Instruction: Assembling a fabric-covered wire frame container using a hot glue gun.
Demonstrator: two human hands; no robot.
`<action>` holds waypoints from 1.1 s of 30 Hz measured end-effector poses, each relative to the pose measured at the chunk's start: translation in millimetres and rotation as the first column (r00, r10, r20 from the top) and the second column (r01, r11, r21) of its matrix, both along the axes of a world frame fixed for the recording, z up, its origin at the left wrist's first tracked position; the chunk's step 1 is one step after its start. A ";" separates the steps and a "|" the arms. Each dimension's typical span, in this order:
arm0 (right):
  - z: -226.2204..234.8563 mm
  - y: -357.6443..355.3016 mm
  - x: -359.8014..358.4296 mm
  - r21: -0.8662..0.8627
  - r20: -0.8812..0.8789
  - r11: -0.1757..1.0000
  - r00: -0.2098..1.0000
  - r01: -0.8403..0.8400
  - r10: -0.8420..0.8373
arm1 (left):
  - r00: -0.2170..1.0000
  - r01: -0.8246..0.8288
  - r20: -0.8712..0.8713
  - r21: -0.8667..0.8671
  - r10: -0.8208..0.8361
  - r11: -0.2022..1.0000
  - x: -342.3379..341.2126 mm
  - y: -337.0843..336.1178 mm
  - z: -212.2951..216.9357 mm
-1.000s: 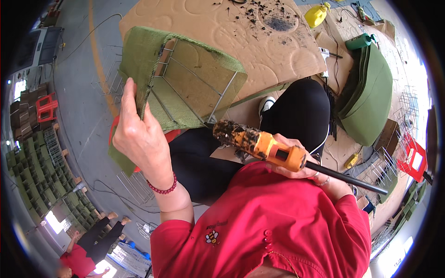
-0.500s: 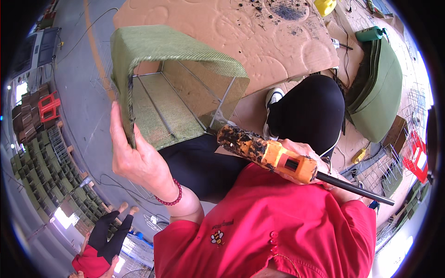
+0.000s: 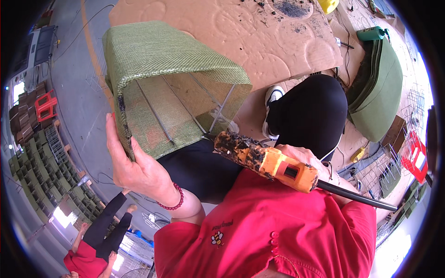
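My left hand [image 3: 139, 169] grips the near left edge of a green woven fabric box [image 3: 171, 48], thumb on one side and fingers on the other. Thin metal wires [image 3: 155, 111] run inside the box, and its open side faces me. Dark glue marks the edge above my fingers. My right hand [image 3: 301, 157] is closed around an orange glue gun [image 3: 282, 171] smeared with black residue. A black glue stick [image 3: 357, 195] juts from the gun's rear. The nozzle is at the box's lower right corner; I cannot tell whether it touches.
A cardboard-covered surface [image 3: 222, 28] with dark crumbs lies ahead. Stacked green panels [image 3: 378, 88] and a green bottle [image 3: 371, 33] are at right, near wire grids [image 3: 410, 111]. Red plastic stands [image 3: 45, 105] and rows of green boxes [image 3: 51, 171] are left. Another person [image 3: 95, 245] is lower left.
The box has tilted slightly and shifted a little left, showing more of its top. The glue gun has moved slightly down, its nozzle staying by the same corner.
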State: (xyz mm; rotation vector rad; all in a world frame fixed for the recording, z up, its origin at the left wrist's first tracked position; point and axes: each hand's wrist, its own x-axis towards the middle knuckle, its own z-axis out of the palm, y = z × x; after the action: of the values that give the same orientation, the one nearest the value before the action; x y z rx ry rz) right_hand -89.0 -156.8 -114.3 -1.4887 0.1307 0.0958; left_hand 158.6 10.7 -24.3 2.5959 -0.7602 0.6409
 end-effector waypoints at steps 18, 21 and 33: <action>-9.1 10.3 2.7 0.267 -0.048 0.943 0.980 0.200 -0.194 | 1.000 -0.004 -0.001 -0.006 0.004 1.000 2.2 8.0 -2.2; -14.3 2.1 -1.7 0.073 -0.028 0.990 0.992 -0.120 0.122 | 1.000 -0.010 -0.002 -0.011 0.010 1.000 2.0 7.9 -2.1; -11.2 13.1 6.9 0.038 0.130 0.999 0.991 0.004 -0.009 | 0.999 -0.040 -0.016 -0.034 0.039 0.999 0.2 6.9 -1.9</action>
State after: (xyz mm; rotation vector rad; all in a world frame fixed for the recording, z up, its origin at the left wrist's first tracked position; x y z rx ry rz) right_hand -82.1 -143.7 -125.6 -1.4528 0.0282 -0.0042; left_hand 158.8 17.6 -26.3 2.5869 -0.6890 0.6397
